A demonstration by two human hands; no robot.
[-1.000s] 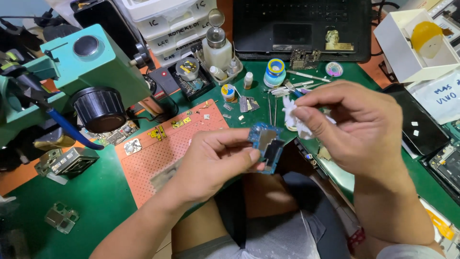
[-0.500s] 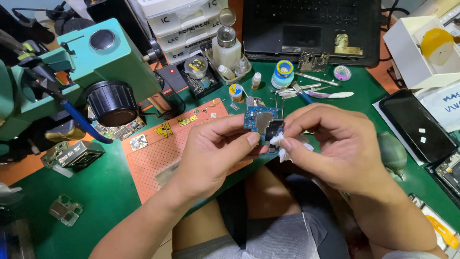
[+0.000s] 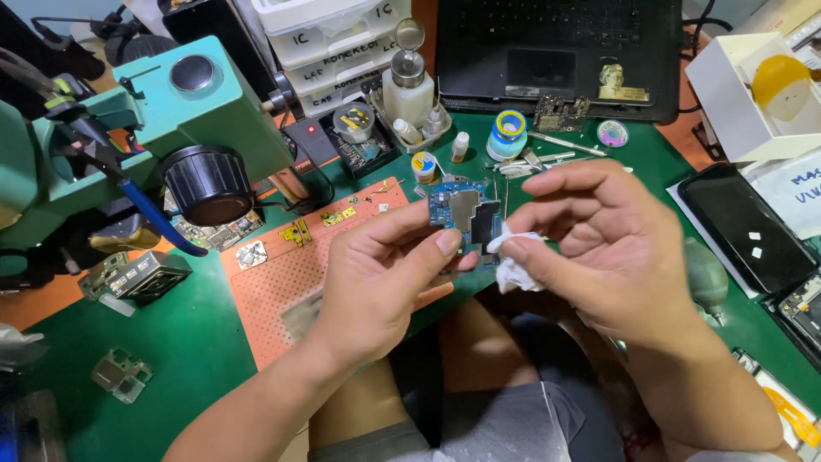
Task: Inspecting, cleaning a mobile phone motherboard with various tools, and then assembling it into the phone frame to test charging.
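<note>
My left hand (image 3: 380, 278) holds a small blue phone circuit board (image 3: 466, 218) with metal shields, pinched between thumb and fingers above the edge of the green bench mat (image 3: 197, 359). My right hand (image 3: 611, 248) pinches a crumpled white wipe (image 3: 511, 257) and presses it against the board's right edge. Both hands hover in front of my body, over my lap.
A teal microscope (image 3: 154, 120) stands at the left above an orange perforated repair mat (image 3: 299, 274). A laptop (image 3: 556, 51), a liquid dispenser bottle (image 3: 408, 85), small pots and tweezers (image 3: 556, 141) lie behind. A dark phone (image 3: 744, 227) lies to the right; loose metal shields (image 3: 120, 372) sit at the left.
Both hands have lifted the board slightly up and away from me. The right hand brought the white wipe onto the board's right edge. The camera view has shifted a little.
</note>
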